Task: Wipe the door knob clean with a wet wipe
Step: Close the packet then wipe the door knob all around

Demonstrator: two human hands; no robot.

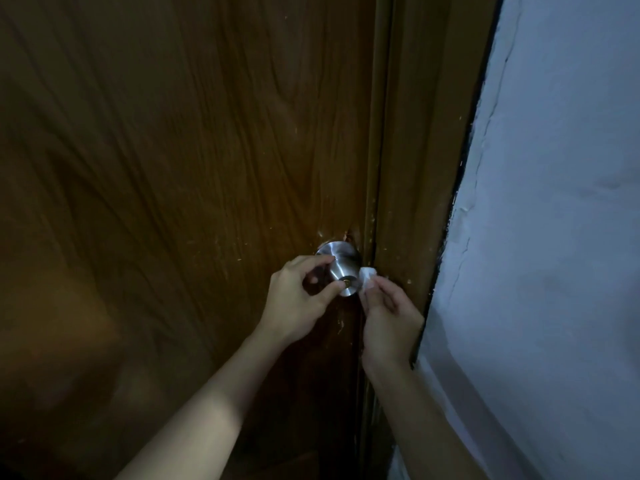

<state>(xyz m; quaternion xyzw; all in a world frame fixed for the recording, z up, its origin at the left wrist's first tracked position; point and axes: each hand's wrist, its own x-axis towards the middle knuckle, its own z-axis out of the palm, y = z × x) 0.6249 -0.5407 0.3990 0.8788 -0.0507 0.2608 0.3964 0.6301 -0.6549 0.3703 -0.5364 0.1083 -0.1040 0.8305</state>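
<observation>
A round silver door knob with a keyhole in its face sticks out of a brown wooden door. My left hand grips the knob from the left, thumb and fingers curled around its rim. My right hand pinches a small bunched white wet wipe and presses it against the knob's right side. The knob's left part is hidden by my fingers.
The door's edge meets a brown door frame just right of the knob. Beyond the frame stands a pale blue-white wall, rough at its edge. The light is dim.
</observation>
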